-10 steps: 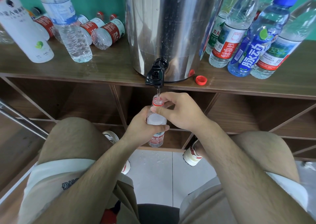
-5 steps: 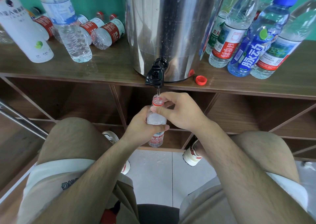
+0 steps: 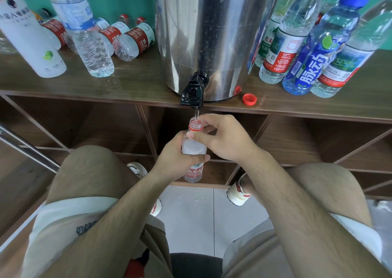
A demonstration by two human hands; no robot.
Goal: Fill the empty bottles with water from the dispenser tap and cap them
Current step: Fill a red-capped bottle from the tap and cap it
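Note:
A small clear bottle (image 3: 194, 149) with a red label and red neck ring is held upright under the black tap (image 3: 193, 92) of the steel dispenser (image 3: 209, 33). Water runs from the tap into its open mouth, and the bottle looks nearly full. My left hand (image 3: 174, 161) grips the bottle's body from the left. My right hand (image 3: 222, 138) pinches the neck and shoulder from the right. A loose red cap (image 3: 249, 98) lies on the wooden shelf (image 3: 131, 86) right of the dispenser.
Several capped full bottles (image 3: 307, 50) stand at the shelf's right. At the left stand a white bottle (image 3: 27, 33) and a clear bottle (image 3: 84, 35), with small red-label bottles (image 3: 131, 42) lying behind. My knees flank the wet tiled floor (image 3: 191, 209).
Nothing has visibly moved; both hands keep the bottle under the running tap, and water keeps flowing in.

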